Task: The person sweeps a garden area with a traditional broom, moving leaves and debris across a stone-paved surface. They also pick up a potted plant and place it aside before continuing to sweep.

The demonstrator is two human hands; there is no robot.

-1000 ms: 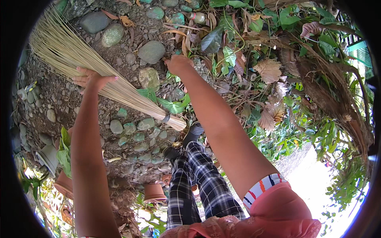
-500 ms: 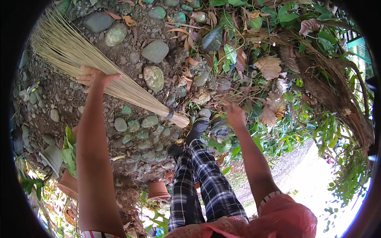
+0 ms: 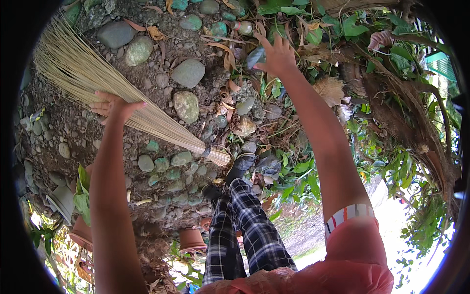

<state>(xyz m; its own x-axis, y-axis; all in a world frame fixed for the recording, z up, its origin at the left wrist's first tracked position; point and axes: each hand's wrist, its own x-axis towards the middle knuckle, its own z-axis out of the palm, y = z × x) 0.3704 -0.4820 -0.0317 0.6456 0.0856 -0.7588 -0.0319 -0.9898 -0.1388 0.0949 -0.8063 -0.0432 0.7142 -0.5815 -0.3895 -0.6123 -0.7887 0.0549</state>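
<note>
A stick broom [image 3: 161,120] of thin pale ribs lies slantwise at the left, its bound end near my feet. My left hand [image 3: 116,107] is around the middle of its spread ribs, thumb on one side and fingers on the other. My right hand [image 3: 278,55] is stretched out at the upper middle, fingers apart and nothing in them. Beneath it lie a dark broad leaf [image 3: 255,57] and other litter. Just beyond its fingertips rests a small glass bottle [image 3: 242,27], partly among leaves.
Rounded stones [image 3: 188,73] are set in the brown soil. At the right a thick woody trunk [image 3: 391,103] slants amid vines and dry leaves [image 3: 330,91]. Clay pots [image 3: 191,240] and a grey pot [image 3: 62,202] stand nearer me. My dark shoes [image 3: 240,165] are on the stony ground.
My right hand has moved up and away from me, from beside my feet to the leaves near the bottle, and its fingers have spread. My left hand stays on the broom.
</note>
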